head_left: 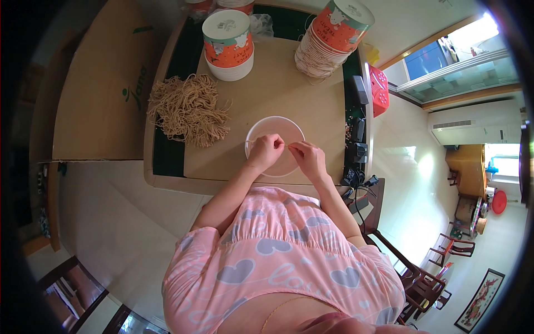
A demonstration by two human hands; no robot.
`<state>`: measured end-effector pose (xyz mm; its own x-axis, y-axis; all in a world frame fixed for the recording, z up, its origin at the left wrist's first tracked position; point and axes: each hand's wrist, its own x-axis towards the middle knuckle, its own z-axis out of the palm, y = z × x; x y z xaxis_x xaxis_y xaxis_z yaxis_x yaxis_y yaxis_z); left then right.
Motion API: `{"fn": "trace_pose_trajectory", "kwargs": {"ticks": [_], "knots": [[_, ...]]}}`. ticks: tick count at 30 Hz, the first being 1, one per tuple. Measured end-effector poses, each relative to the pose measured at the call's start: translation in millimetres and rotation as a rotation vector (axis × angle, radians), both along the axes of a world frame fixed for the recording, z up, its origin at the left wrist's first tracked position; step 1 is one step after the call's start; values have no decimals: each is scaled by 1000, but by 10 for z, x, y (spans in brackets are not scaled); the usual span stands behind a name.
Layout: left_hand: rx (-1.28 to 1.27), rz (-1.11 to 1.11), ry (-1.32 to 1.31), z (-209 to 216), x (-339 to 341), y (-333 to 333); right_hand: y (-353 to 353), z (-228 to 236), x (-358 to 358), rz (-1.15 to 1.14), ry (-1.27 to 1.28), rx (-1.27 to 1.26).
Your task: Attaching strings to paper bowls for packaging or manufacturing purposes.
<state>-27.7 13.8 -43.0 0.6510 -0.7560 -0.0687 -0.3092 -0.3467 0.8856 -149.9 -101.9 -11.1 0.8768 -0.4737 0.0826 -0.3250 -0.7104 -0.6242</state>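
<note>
White paper bucket (282, 166): mouth up on the cardboard sheet (261, 92) covering the bench (168, 161), directly under both hands; its cord work looks partway through.
Right-hand bucket stack (340, 28): inverted, with cords (316, 60) hanging about the rims; this part appears done.
Left-hand bucket stack (228, 47): inverted, no cords visible; seemingly untouched.
Loose cord pile (192, 108): a tangled tan heap left of the bucket, so plenty looks unused.
Left grip: the left hand (267, 149) is curled, thumb and forefinger pinched on what looks like a cord strand (287, 146), though tiny.
Right grip: the right hand (308, 158) pinches near the same strand, fingertips together; whether it holds the strand, I cannot tell.
</note>
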Motion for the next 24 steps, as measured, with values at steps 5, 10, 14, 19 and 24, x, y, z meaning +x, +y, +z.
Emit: {"fn": "trace_pose_trajectory", "kwargs": {"ticks": [5, 10, 14, 19, 24], "knots": [[-31, -28, 2, -12, 16, 6, -11, -7, -4, 3, -4, -7], [-52, -9, -31, 34, 4, -14, -15, -26, -1, 6, -15, -9], [-58, 10, 4, 87, -3, 15, 39, 145, 19, -44, -16, 22], [-72, -21, 109, 330, -47, 26, 36, 199, 9, 2, -89, 89], [-67, -102, 86, 527, -46, 121, 23, 391, -40, -51, -125, 138]]}}
